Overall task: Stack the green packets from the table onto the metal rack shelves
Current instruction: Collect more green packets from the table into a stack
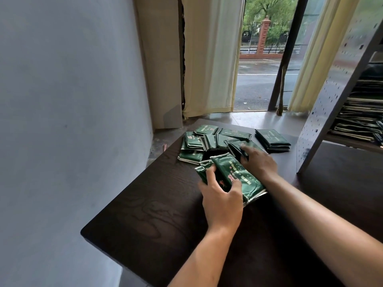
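Dark wood-grain table [157, 214], matte, rounded near-left corner. Glossy green foil packets, flat and rectangular, with silver crimped edges and pale print too small to read.

Left hand [222, 204] grips a small bundle of packets [234, 175], fingers curled over its left end and thumb pressed on the top face. The bundle is tilted, its lower right edge touching the table near the middle. How many packets it holds cannot be told.

Right hand [259, 162] is just behind the bundle, fingers curled round a dark packet [238, 151] held on edge. Fingertips are hidden behind it.

Loose heap of packets [199, 141] lies toward the far edge of the table, overlapping, some flat and some propped up. A neat stack [272, 139] sits apart at the far right edge, squared up.

Metal rack [331, 96] stands just beside the table's right side: grey perforated side panel, small punched holes, blurred and leaning in the wide lens. Its shelves are cut off by the frame; stacked flat packets on the shelves [360, 119] look dark, detail hard to make out.

Plain pale wall [62, 100] on the left. Cream curtains [211, 59] hang beyond the table.
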Demonstrator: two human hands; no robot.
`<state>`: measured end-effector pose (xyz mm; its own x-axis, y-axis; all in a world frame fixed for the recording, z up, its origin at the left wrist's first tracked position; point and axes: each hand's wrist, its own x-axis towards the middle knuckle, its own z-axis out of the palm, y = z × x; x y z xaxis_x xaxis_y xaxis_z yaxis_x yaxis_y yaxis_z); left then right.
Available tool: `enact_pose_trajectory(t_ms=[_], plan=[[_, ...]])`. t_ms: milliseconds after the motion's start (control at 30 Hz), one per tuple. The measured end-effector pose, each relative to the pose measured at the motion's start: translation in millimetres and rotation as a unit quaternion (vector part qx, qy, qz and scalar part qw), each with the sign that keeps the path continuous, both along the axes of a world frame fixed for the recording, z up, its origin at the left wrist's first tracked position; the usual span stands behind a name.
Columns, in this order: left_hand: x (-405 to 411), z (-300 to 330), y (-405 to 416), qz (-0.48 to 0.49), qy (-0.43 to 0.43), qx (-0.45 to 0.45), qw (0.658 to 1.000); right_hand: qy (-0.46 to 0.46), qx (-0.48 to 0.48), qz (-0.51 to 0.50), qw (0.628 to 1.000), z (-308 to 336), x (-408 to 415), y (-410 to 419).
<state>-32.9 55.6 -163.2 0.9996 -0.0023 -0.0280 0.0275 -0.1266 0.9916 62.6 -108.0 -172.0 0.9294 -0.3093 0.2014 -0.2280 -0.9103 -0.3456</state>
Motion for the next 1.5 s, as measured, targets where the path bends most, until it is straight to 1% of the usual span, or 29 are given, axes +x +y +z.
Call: enact_pose_trajectory(t_ms=[67,133,167,233,300,367,400,433,533,600,667,733,800,867,933,1000,1033,1100,1167,1233,1367,1433,1500], plan=[[-0.1,0.6,-0.2,0.001,0.005,0.003,1.000,-0.031,0.053,-0.021,0.998,4.2,-8.6,-2.3],[0.5,0.8,-0.1,0.005,0.006,0.001,1.000,-0.086,0.147,-0.025,0.985,10.5,-19.8,-4.8],[0.8,1.0,0.2,0.007,0.005,-0.002,1.000,-0.116,0.209,-0.015,0.971,14.8,-26.0,-5.3],[1.5,1.6,0.6,0.006,0.002,-0.010,1.000,-0.158,0.339,0.020,0.927,28.6,-42.6,-2.5],[2.1,1.8,0.9,0.006,-0.001,-0.018,1.000,-0.166,0.449,0.065,0.875,39.6,-59.3,1.1],[2.0,2.4,1.2,0.009,0.005,-0.027,1.000,-0.152,0.515,0.115,0.836,42.9,-73.8,2.9],[2.8,2.6,1.2,0.012,0.009,-0.044,0.999,-0.143,0.531,0.136,0.824,42.8,-80.0,3.7],[2.6,3.0,1.4,0.015,0.014,-0.068,0.997,-0.131,0.535,0.150,0.821,40.5,-86.3,4.6],[0.5,4.3,2.4,0.017,0.031,-0.132,0.991,-0.096,0.523,0.180,0.828,31.6,-97.3,8.4],[0.2,2.0,2.6,0.019,0.031,-0.124,0.992,-0.073,0.511,0.196,0.834,28.2,-101.6,9.9],[0.7,1.2,3.2,0.030,0.027,-0.090,0.995,-0.059,0.521,0.202,0.827,30.3,-102.5,12.3],[2.2,2.4,3.2,0.036,0.028,-0.076,0.996,-0.075,0.516,0.176,0.835,32.7,-94.5,13.5],[4.4,1.9,2.8,0.042,0.029,-0.081,0.995,-0.106,0.488,0.127,0.857,29.5,-75.9,12.3],[4.3,2.2,2.8,0.045,0.033,-0.085,0.995,-0.114,0.449,0.079,0.883,20.5,-50.7,6.6],[4.7,1.0,2.1,0.045,0.034,-0.081,0.995,-0.083,0.358,0.052,0.929,10.9,-22.0,-2.8],[2.9,0.7,1.6,0.043,0.034,-0.084,0.995,-0.011,0.213,0.045,0.976,6.0,-1.1,-11.0],[2.7,0.7,1.2,0.042,0.033,-0.086,0.995,0.021,0.138,0.046,0.989,4.4,7.4,-12.1],[3.4,-0.1,1.0,0.046,0.031,-0.093,0.994,0.056,0.029,0.030,0.998,2.9,16.9,-7.8],[4.5,-0.5,1.3,0.050,0.030,-0.099,0.993,0.065,-0.029,-0.002,0.997,1.7,19.9,-0.5],[4.9,-0.8,1.5,0.048,0.029,-0.096,0.994,0.059,-0.043,-0.023,0.997,-1.2,18.2,4.0],[3.7,-1.2,1.0,0.047,0.024,-0.086,0.995,0.012,-0.035,-0.049,0.998,1.4,6.2,7.4],[3.4,-0.1,0.9,0.045,0.026,-0.089,0.995,-0.005,0.006,-0.056,0.998,5.4,0.7,3.4],[3.1,0.7,1.0,0.038,0.028,-0.087,0.995,-0.047,0.094,-0.053,0.993,8.9,-3.9,-2.2]])
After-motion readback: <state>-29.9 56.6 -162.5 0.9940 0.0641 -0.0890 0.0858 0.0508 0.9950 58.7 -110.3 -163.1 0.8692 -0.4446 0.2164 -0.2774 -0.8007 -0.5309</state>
